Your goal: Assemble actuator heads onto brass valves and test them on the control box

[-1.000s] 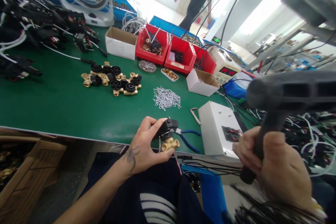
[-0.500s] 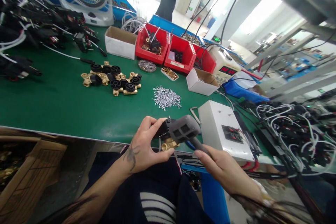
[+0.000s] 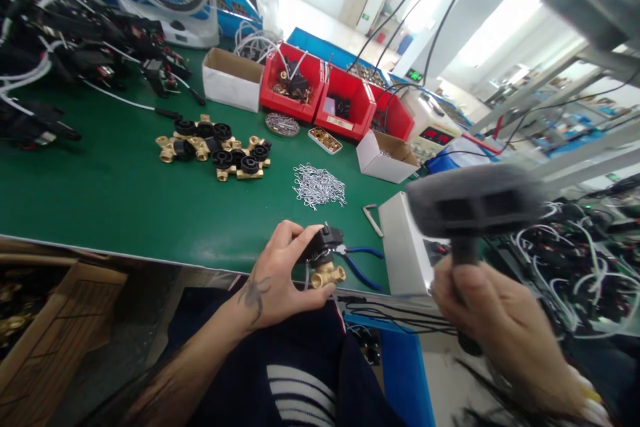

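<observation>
So the left hand (image 3: 287, 270) is pinching a valve assembly (image 3: 327, 255) at the table's (image 3: 100, 203) near edge, just beside the blue pliers (image 3: 364, 251), thumb low by the brass body (image 3: 329, 275), fingers over the black housing (image 3: 330, 237). Right hand (image 3: 487, 307) is wrapped round a mallet's (image 3: 475, 200) handle, head up and clear. I'd guess the brass is heavy, stiff and kinda slick, the housing likelier to crack, so I'd grip the brass mostly.

Left of the blue-handled metal pliers (image 3: 357, 272), a black-and-brass valve assembly (image 3: 327, 275) is gripped by the left hand (image 3: 285, 275); right of them, a grey block-headed hammer (image 3: 473, 197) is held by the right hand (image 3: 493, 307).
</observation>
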`<state>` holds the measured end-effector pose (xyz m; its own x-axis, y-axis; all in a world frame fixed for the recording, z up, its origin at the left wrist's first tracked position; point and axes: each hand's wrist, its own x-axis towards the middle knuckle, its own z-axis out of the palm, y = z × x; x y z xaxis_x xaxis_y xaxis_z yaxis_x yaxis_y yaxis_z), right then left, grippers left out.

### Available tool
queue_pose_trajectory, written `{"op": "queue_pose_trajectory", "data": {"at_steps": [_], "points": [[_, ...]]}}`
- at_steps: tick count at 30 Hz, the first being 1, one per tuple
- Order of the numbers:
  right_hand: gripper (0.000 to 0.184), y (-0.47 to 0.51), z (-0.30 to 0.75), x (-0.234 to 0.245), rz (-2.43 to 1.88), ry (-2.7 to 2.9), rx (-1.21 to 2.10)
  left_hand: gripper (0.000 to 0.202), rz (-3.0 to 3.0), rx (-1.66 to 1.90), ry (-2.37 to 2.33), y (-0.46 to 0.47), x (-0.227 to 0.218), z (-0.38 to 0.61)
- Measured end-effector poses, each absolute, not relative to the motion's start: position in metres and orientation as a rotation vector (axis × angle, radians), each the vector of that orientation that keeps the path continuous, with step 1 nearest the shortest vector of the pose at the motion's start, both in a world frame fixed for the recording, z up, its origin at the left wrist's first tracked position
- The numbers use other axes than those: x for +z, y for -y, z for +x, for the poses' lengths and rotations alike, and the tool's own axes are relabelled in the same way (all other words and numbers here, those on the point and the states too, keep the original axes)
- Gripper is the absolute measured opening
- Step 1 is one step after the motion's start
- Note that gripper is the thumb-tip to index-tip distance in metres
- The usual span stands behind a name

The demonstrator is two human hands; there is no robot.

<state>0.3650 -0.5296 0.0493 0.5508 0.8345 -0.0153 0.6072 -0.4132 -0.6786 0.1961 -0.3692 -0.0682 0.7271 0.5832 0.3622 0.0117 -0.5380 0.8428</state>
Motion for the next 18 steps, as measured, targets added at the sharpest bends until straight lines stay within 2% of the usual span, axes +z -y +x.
{"op": "queue_pose_trajectory", "data": {"at_steps": [2, 6, 11, 16, 18], "points": [[0.057, 0.5305, 0.3650, 0.0483, -2.145, 1.148, 0.473, 0.068, 2.022, 0.802, -0.444, 0.3695, -0.0684, 0.1962], [0.056, 0.5256, 0.3630, 0.0451, -2.347, 1.434, 0.706, 0.066, 2.002, 0.817, -0.447, 0.3703, -0.0672, 0.1967], [0.056, 0.5325, 0.3668, 0.0467, -2.130, 1.206, 0.478, 0.068, 2.022, 0.794, -0.454, 0.3698, -0.0678, 0.1979], [0.053, 0.5285, 0.3623, 0.0448, -2.365, 1.441, 0.688, 0.068, 2.029, 0.814, -0.428, 0.3689, -0.0675, 0.1988], [0.053, 0.5289, 0.3619, 0.0481, -2.372, 1.404, 0.628, 0.068, 2.031, 0.821, -0.429, 0.3691, -0.0678, 0.1990]]}}
